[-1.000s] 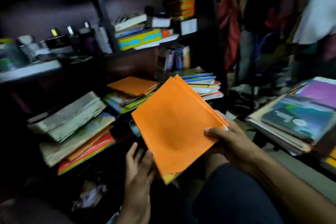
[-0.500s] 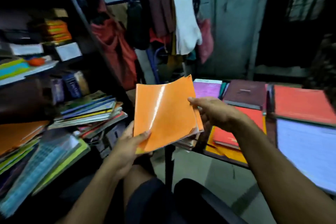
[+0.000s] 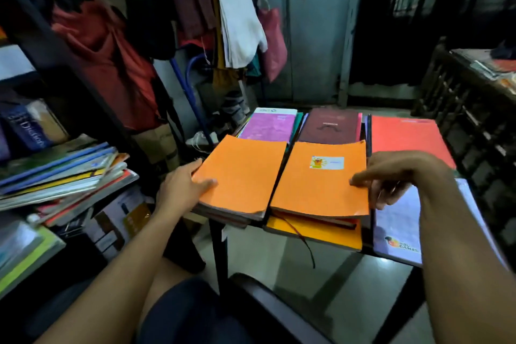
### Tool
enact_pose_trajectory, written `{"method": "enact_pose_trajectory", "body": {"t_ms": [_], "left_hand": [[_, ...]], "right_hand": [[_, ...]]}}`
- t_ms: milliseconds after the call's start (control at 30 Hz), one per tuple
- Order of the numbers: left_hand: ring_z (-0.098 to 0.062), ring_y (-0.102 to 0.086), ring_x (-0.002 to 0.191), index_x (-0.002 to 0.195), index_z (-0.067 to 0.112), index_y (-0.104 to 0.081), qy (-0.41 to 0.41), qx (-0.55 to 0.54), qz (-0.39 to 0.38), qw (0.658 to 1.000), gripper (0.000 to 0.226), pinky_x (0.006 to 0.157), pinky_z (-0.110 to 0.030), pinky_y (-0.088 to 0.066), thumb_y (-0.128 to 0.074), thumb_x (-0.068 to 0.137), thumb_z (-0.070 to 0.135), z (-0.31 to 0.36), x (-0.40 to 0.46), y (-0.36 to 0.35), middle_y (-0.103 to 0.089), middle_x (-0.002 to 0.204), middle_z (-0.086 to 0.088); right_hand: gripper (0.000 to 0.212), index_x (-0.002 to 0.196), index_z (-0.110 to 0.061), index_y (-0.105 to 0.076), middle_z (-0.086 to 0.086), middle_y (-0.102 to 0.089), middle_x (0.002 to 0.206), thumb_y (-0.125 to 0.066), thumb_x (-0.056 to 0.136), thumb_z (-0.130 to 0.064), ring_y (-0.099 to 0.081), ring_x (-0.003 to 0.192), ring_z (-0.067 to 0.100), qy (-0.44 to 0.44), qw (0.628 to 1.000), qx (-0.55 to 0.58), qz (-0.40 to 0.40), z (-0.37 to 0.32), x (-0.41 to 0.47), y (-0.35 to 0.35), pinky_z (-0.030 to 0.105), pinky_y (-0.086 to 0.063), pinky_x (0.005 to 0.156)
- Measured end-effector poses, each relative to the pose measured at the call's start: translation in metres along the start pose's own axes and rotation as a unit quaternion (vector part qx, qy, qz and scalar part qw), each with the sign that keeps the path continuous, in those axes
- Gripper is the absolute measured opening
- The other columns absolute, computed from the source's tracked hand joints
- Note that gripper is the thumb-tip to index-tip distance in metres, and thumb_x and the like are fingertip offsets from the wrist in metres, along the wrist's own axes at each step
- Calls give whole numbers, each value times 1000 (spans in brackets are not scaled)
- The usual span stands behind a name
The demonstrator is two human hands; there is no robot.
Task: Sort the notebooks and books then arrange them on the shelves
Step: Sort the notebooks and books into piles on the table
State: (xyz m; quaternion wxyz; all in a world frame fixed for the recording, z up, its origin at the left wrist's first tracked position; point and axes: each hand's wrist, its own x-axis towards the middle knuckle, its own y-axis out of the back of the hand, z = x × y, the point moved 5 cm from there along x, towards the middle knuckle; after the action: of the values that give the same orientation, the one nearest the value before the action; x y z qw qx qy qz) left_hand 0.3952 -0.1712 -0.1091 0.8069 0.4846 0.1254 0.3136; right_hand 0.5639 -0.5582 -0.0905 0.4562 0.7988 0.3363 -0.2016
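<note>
Left hand [image 3: 181, 190] grips orange notebook [image 3: 240, 173] on cluttered table [image 3: 391, 255].

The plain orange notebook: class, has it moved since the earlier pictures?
Yes. The plain orange notebook, earlier held up in the air, now lies flat on a pile on the table, left of the labelled orange notebook, under the left hand.
</note>
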Motion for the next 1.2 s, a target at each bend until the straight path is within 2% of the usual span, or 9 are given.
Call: {"method": "enact_pose_trajectory", "body": {"t_ms": [100,167,300,533,633,733,867,967,1200], "left_hand": [[-32,-54,126,145,33,-51,9,7,-10,1000,68,98,-44,-49,-73,84,54,0,7,-8,-58,142,-4],[-31,-50,127,143,33,-52,0,33,0,999,61,97,-46,-48,-69,88,53,3,6,-13,-55,140,-4],[-32,-42,130,142,31,-48,-3,29,20,999,50,100,-50,-43,-56,97,52,4,-3,-13,-45,140,-7],[-9,-66,88,123,19,-64,5,-205,134,969,29,84,-26,-53,-66,96,30,-70,-100,62,-68,105,0],[-4,-68,83,113,29,-66,77,-142,244,956,26,76,-22,-53,-70,89,36,-162,-191,127,-71,97,10],[-18,-68,97,116,29,-64,167,12,334,928,35,85,-32,-53,-75,84,35,-258,-290,192,-70,107,5],[-29,-52,122,137,27,-54,333,222,268,876,71,95,-41,-44,-84,73,36,-359,-411,242,-56,134,0],[-28,-52,125,140,30,-52,301,317,204,876,81,99,-45,-43,-86,67,38,-387,-436,244,-52,140,0],[-31,-48,128,122,30,-69,251,366,247,861,54,100,-46,-44,-75,75,57,-415,-421,260,-51,143,-6]], "right_hand": [[41,86,-4,-68,13,-76,79,-69,91,-44,-66,55,19,-45,997,-57,15,9,6,1,20,-50,51],[49,76,-8,-59,9,-66,67,-78,81,-53,-52,50,21,-33,987,-110,112,6,11,17,22,-41,50],[43,86,-16,-56,1,-56,78,-78,81,-53,-55,72,22,143,945,-109,273,-47,6,14,32,-40,62],[17,93,-21,-64,-6,-63,74,-76,87,-32,-56,65,2,517,846,-44,122,-215,-48,-183,21,-39,59],[14,91,-19,-63,-6,-62,71,-75,89,-25,-57,67,3,613,787,-66,16,-275,-95,-295,17,-40,58],[17,94,-23,-58,-6,-62,74,-73,89,-31,-57,69,8,676,728,-96,-67,-323,-141,-395,29,-46,64],[32,112,-21,-51,-2,-55,103,-66,89,-38,-53,95,19,752,619,-178,-141,-361,-205,-531,43,-47,83],[50,131,-18,-46,6,-48,125,-64,91,-39,-47,113,28,772,573,-259,-92,-378,-227,-602,45,-44,92],[61,146,-14,-34,10,-40,141,-56,91,-29,-38,131,32,766,528,-364,-31,-416,-221,-668,44,-38,104]]}}
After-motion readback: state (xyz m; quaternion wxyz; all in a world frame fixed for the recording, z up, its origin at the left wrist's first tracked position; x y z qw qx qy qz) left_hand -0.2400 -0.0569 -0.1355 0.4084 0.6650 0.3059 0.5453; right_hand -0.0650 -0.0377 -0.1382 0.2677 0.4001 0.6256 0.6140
